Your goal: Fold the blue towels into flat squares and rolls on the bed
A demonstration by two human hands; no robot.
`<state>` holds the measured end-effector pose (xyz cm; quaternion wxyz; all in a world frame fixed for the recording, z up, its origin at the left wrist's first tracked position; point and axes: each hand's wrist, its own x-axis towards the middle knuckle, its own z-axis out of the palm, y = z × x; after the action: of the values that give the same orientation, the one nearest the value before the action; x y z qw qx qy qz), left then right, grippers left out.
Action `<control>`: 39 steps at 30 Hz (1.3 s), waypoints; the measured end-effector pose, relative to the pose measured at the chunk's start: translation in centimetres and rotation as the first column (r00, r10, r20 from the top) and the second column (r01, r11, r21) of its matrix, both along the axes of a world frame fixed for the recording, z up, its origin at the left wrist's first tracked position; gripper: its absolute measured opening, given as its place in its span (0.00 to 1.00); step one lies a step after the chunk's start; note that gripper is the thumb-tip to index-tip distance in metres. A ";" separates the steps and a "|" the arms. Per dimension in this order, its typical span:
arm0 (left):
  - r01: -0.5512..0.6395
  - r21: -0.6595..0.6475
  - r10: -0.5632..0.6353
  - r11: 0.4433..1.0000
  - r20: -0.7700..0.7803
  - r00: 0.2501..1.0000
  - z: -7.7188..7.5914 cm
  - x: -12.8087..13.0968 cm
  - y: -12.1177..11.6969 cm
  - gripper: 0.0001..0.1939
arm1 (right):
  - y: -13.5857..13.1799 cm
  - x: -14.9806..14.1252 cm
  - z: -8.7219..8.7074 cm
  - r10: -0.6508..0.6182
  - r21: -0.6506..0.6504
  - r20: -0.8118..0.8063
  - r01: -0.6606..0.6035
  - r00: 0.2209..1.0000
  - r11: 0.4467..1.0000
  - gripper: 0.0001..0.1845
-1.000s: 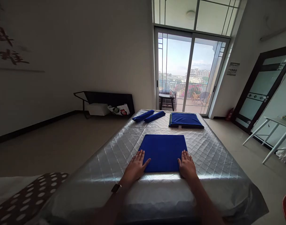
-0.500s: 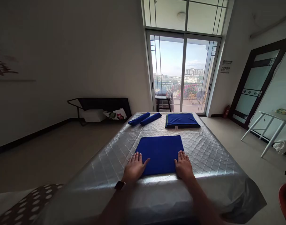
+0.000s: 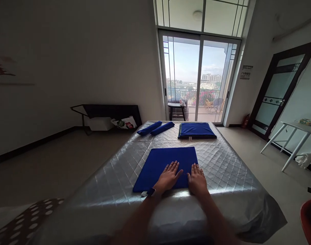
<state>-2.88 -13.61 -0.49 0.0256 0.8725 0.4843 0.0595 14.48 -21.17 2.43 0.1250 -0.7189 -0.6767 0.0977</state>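
Note:
A blue folded cloth (image 3: 151,170) lies flat in front of me on the silvery quilted table cover (image 3: 114,190). On the middle of the cloth rests my left hand (image 3: 168,176), palm down with its fingers stretched out; a dark watch is on that wrist. My right hand (image 3: 197,178) lies flat along the cloth's right edge, fingers extended. A small white tag (image 3: 144,194) shows at the near edge of the cloth, beside the watch. Neither hand grasps anything.
Farther back on the table are two rolled blue cloths (image 3: 162,128) and a stack of folded blue cloths (image 3: 197,130). A dark low rack (image 3: 112,114) stands by the left wall, a white stool (image 3: 295,127) at right. A red chair (image 3: 308,217) sits at lower right.
My left hand has slid right from the cloth's left edge to its middle, uncovering the left edge and the tag. My right hand has stayed nearly in place.

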 end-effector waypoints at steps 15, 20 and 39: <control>-0.384 0.119 0.364 0.916 0.159 0.918 -3.6 -12.8 -1.1 0.42 | -0.1 0.5 0.5 0.004 -0.056 0.097 0.001 0.995 0.998 0.33; -0.405 0.122 0.374 0.906 0.219 0.901 -3.4 -11.8 -1.4 0.45 | -0.1 1.2 0.5 0.011 -0.067 0.152 -0.001 0.988 0.998 0.33; -0.396 0.085 0.380 0.914 0.160 0.911 -3.4 -12.5 -1.7 0.47 | 1.5 0.7 1.4 0.010 -0.109 0.105 0.001 0.994 0.994 0.34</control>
<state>-15.39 -15.26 -3.89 -0.0031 0.7524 0.6408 0.1526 15.16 -19.66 3.78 0.0497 -0.7273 -0.6777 0.0966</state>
